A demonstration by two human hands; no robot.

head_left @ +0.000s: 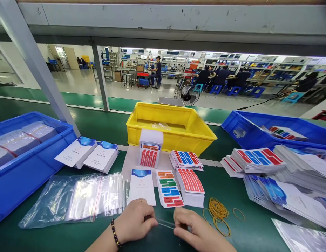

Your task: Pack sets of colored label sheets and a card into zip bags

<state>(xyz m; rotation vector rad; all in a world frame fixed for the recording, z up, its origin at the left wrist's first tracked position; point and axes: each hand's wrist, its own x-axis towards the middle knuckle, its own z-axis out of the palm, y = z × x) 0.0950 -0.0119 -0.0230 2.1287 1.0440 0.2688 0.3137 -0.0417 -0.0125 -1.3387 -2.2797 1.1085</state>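
The clear plastic piece is thin and stretched level between the two hands, low over the green table at its near edge. Whether it is a bag or a strip cannot be told.

The left hand is pinched shut on the left end of the piece. A bead bracelet sits on its wrist. The right hand is pinched shut on the right end.

Just beyond the hands, from left to right:
- a white booklet with a blue top;
- a multicoloured label sheet;
- a stack of red labels.

Rubber bands lie in a loose heap just right of the right hand. A pile of clear zip bags lies to the left of the left hand.

Farther back, a yellow bin stands at centre. A blue bin stands at the left, and a second blue bin stands at the right.

Stacks of red-and-blue labels and fanned booklets cover the right side of the table.
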